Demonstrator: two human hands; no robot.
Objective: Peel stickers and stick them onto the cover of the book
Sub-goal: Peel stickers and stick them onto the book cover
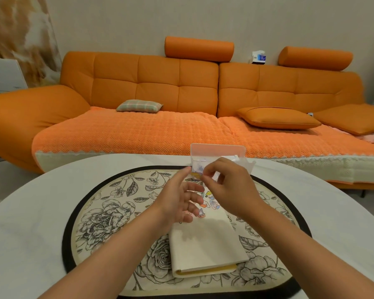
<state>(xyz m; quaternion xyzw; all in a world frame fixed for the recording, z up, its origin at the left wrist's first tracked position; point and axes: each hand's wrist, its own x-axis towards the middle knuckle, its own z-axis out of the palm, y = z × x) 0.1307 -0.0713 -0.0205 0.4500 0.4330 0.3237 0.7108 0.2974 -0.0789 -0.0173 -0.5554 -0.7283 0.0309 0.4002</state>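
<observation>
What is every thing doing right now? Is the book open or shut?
book: shut, flat on the mat, cover up.
stickers on cover: already stuck near its far end.
sticker sheet: held in the air above the book.
right hand: pinches the sheet.
left hand: fingers loose, index fingertip at the sheet's edge.
clear box: looks open, lid up.

Head cam, fwd-down, close over table
</observation>
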